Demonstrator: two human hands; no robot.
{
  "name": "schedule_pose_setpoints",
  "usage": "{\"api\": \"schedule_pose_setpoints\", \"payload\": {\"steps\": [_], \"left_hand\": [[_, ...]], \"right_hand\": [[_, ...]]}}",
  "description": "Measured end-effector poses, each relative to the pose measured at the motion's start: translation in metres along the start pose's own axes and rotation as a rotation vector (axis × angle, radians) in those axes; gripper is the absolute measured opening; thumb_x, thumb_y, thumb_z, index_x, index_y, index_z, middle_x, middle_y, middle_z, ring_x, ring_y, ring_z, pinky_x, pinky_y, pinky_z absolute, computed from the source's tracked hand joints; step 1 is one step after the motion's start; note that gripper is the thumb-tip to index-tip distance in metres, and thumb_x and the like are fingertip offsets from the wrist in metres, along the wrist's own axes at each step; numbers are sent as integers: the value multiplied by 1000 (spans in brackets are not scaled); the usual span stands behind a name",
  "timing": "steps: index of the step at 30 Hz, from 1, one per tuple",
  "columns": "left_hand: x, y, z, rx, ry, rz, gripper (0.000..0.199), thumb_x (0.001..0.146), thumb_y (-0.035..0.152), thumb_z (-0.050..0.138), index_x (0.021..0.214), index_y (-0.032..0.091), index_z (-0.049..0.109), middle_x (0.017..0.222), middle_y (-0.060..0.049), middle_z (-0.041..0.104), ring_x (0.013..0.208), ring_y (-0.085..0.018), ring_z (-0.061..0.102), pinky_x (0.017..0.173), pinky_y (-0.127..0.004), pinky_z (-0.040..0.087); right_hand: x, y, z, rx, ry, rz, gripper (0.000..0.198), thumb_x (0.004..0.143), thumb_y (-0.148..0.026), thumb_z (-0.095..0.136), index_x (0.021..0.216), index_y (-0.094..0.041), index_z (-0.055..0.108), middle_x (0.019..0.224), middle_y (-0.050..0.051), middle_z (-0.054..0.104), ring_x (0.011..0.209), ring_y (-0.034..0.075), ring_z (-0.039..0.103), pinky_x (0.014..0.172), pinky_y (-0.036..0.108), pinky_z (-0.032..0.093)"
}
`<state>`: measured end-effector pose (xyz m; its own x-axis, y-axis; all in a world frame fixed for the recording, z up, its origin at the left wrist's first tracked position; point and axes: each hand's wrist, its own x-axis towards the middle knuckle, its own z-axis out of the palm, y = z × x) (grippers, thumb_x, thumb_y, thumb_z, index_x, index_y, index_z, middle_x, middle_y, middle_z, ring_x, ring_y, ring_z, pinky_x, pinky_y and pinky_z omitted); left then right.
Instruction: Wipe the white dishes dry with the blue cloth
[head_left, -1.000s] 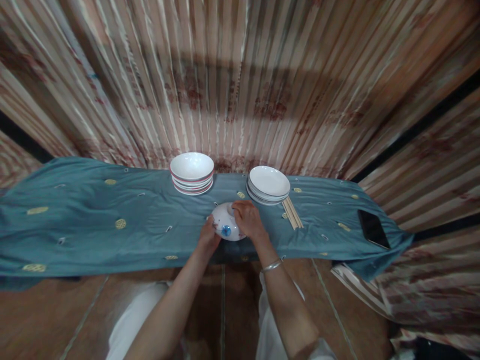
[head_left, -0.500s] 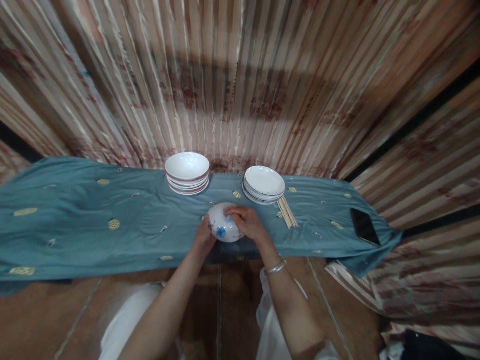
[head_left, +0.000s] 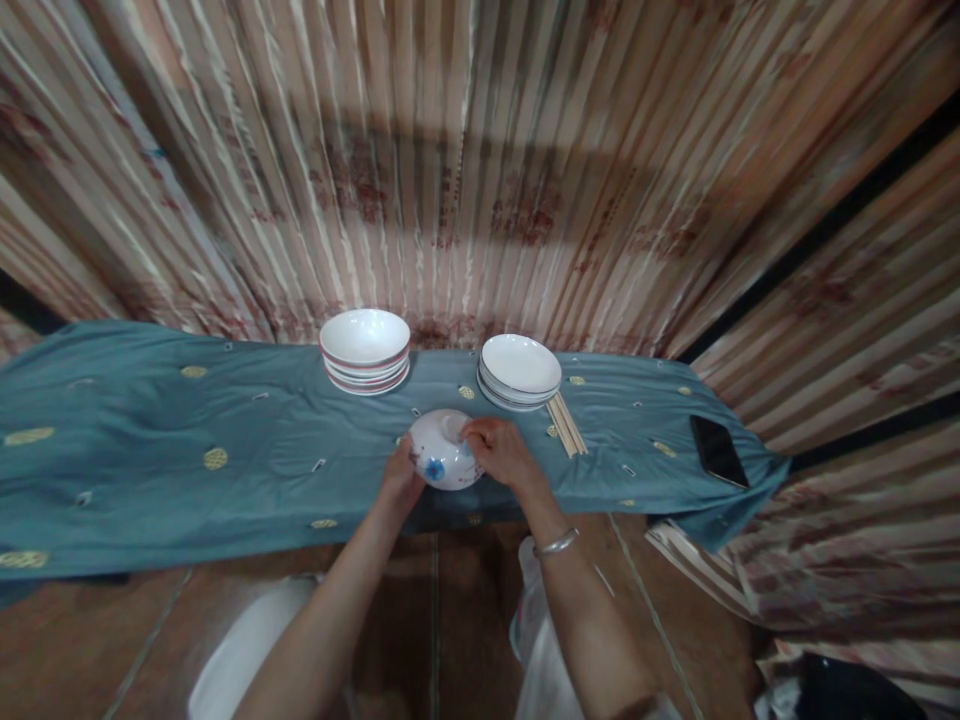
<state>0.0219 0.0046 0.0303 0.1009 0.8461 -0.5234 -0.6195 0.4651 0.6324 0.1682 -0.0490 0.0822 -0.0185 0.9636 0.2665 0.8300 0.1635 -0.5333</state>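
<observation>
A white bowl (head_left: pixel 442 455) with a blue flower on its outside is held near the front of the table, base upward. My left hand (head_left: pixel 402 482) grips its left edge, the fingers partly hidden behind it. On the opposite side, my right hand (head_left: pixel 504 452) has curled fingers against the bowl beside its raised foot. Beyond my hands stand a stack of white bowls with red rims (head_left: pixel 365 345) on the left and a stack of dark-rimmed white plates (head_left: pixel 520 365) on the right. Several wooden chopsticks (head_left: pixel 568 425) lie beside the plates.
A teal cloth with yellow prints (head_left: pixel 277 450) covers the long table. Towards its right end lies a black phone (head_left: pixel 718 451). Striped, patterned curtains (head_left: pixel 420 200) hang close behind and on the right. Brown floor tiles (head_left: pixel 405 620) show below the front edge.
My right fingers have shifted from across the bowl's base to the right side of its foot. The bowl has turned slightly, and the whole view has swung a little.
</observation>
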Motion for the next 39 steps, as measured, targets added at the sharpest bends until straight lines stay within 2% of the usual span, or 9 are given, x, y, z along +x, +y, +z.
{"api": "schedule_pose_setpoints", "payload": {"steps": [5, 11, 17, 24, 28, 31, 36, 39], "left_hand": [[1, -1, -1, -7, -3, 4, 24, 94, 18, 41, 93, 12, 64, 74, -7, 68, 69, -16, 65, 78, -30, 54], [-1, 1, 1, -26, 2, -31, 24, 95, 19, 41, 96, 13, 63, 76, -8, 69, 69, -16, 67, 74, -28, 55], [-1, 1, 4, -40, 12, -4, 26, 96, 18, 38, 96, 11, 63, 75, -6, 69, 66, -14, 64, 75, -27, 54], [-4, 4, 4, -11, 10, -26, 29, 96, 19, 36, 100, 13, 64, 73, -6, 67, 68, -17, 65, 79, -29, 53], [-5, 7, 6, -6, 11, -25, 28, 96, 19, 37, 97, 13, 64, 67, -3, 65, 62, -15, 61, 78, -28, 53], [-6, 8, 7, -16, 6, -20, 27, 96, 18, 37, 92, 12, 64, 63, -1, 63, 57, -12, 58, 72, -25, 52], [-6, 7, 6, -58, -14, -26, 28, 95, 18, 39, 89, 11, 65, 65, -3, 64, 57, -12, 59, 66, -22, 50], [-6, 6, 6, -54, -17, -20, 28, 95, 18, 39, 88, 12, 65, 66, -3, 66, 61, -13, 61, 69, -23, 51]], "right_hand": [[1, -5, 5, -205, 83, -53, 21, 85, -10, 47, 81, -19, 66, 90, 7, 72, 91, 19, 63, 90, 32, 45], [2, -7, 13, -246, 132, -55, 21, 83, -9, 48, 88, -19, 65, 100, 9, 70, 97, 23, 61, 91, 37, 45], [10, -11, 15, -218, 122, -26, 23, 82, -7, 48, 90, -19, 67, 106, 9, 71, 100, 23, 62, 93, 38, 45], [19, -18, 24, -89, 91, -16, 29, 83, -6, 47, 96, -21, 67, 116, 6, 69, 109, 19, 62, 99, 34, 44], [17, -18, 25, 46, 87, -36, 35, 82, -5, 45, 102, -23, 68, 117, 3, 69, 111, 16, 62, 101, 31, 44], [11, -24, 26, 109, 113, -105, 37, 83, -6, 45, 109, -21, 67, 120, 5, 67, 114, 16, 59, 102, 31, 44], [-1, -40, 35, -69, 89, -264, 33, 86, -12, 48, 115, -18, 63, 133, 12, 57, 125, 22, 48, 108, 41, 36], [-1, -43, 38, -200, 91, -263, 28, 89, -14, 49, 114, -13, 62, 132, 14, 57, 123, 25, 47, 107, 43, 34]]}}
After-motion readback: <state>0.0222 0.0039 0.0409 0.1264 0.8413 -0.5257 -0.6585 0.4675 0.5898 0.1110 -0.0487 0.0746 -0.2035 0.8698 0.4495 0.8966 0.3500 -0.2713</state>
